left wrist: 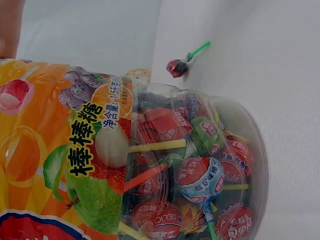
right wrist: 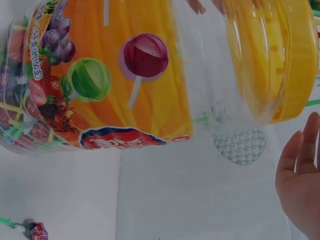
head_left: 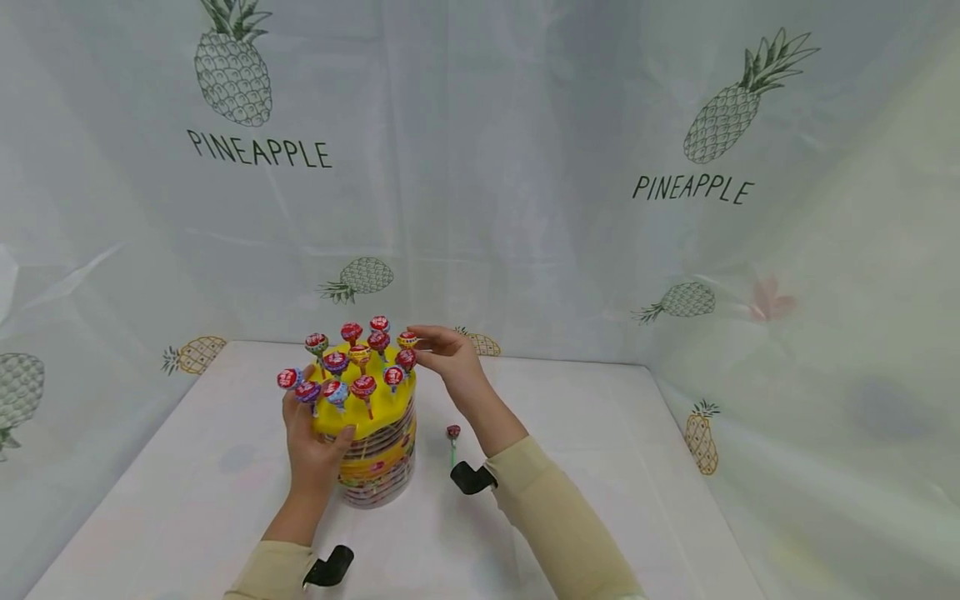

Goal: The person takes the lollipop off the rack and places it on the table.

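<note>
A clear jar (head_left: pixel 375 475) with a yellow lid (head_left: pixel 386 408) stands on the white table. Several wrapped lollipops, such as a red one (head_left: pixel 363 387), stick up out of the lid. My left hand (head_left: pixel 313 450) grips the lid's left side, thumb in front and fingers behind the lollipops. At the lid's far right edge, my right hand (head_left: pixel 453 362) pinches a yellow-and-red lollipop (head_left: pixel 407 340) between thumb and index finger. In the right wrist view, its other fingers (right wrist: pixel 295 155) curve loosely beside the lid (right wrist: pixel 300 65); the pinch itself is outside that view.
One loose lollipop (head_left: pixel 453 432) with a green stick lies on the table to the right of the jar. More lollipops (left wrist: pixel 200 175) fill the jar's bottom, below its orange fruit label (left wrist: pixel 55 150). A pineapple-print curtain (head_left: pixel 510 167) surrounds the table (head_left: pixel 585 442).
</note>
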A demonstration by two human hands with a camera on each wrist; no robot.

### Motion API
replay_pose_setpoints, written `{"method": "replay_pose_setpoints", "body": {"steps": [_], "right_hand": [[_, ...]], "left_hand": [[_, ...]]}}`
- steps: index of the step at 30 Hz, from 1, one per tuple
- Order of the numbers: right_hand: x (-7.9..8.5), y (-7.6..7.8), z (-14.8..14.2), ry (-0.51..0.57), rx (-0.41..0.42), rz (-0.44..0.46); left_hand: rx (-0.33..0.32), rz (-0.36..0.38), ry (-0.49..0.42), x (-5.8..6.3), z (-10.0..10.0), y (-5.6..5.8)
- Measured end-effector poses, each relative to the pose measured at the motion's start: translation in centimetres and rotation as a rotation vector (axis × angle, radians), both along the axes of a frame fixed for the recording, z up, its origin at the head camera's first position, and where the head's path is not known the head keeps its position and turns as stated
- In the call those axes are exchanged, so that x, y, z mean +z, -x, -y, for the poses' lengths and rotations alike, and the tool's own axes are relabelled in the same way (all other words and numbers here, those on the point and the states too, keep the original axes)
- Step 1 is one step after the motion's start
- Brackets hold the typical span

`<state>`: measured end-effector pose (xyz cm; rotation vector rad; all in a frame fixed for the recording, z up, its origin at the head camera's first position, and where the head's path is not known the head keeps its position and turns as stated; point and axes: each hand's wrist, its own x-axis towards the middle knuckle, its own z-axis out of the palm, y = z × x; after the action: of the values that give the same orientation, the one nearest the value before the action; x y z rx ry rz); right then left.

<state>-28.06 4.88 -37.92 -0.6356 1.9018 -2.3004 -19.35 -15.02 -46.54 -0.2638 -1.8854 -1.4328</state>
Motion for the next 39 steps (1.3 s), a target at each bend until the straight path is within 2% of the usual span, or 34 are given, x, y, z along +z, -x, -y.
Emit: {"method": "replay_pose_setpoints", "body": {"steps": [12, 22, 29, 34, 39], "right_hand": [[-0.25, -0.03, 0.31, -0.005, -0.032, -0.008], [-0.09, -0.57, -0.05, 0.018, -0.063, -0.025], [0.01, -0.78, -0.19, 0.028, -0.069, -0.018], [0.21, -0.73, -0.12, 0.059, -0.076, -0.009], [0.14, -0.51, -0.53, 0.115, -0.089, -0.022]], "left_hand": [[-0.018, -0.003, -0.007, -0.41, 0.42, 0.24], [-0.001, 0.029, -0.008, -0.56, 0.24, 0.13], [-0.022, 0.009, -0.014, 0.30, -0.11, -0.37], [-0.038, 0.002, -0.009, -0.21, 0.26, 0.04], [-0.039, -0.002, -0.004, -0.21, 0.34, 0.05]]}}
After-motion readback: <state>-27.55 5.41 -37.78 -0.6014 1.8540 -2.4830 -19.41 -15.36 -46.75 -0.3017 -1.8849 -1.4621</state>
